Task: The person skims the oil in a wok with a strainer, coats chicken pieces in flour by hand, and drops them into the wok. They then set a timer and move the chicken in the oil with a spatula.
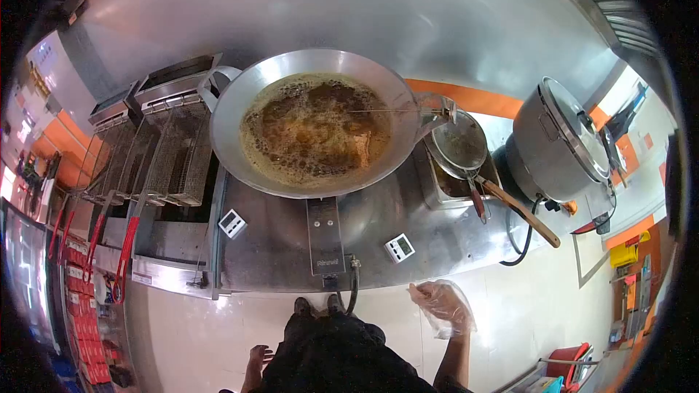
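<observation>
My right hand (443, 303), inside a clear loose plastic glove, hangs over the floor just in front of the counter's edge, fingers stretched to the left and nothing visible in it. Low beside my body, my left hand (261, 354) is bare, with its fingers apart and empty. Ahead of both hands stands a large metal wok (229, 138) of bubbling brown oil. A browned piece of food (362, 149) floats at the oil's right side. A thin metal probe (389, 110) reaches over the oil from the wok's right handle. Nearest my right hand on the counter is a white timer (400, 248).
Wire fryer baskets (188, 153) with red handles sit over a fryer at left. Another timer (232, 223) lies left of the burner (325, 244). Right of the wok, strainers (459, 142) rest on a metal container (435, 191), one wooden handle jutting forward. A big lidded pot (546, 149) stands farther right.
</observation>
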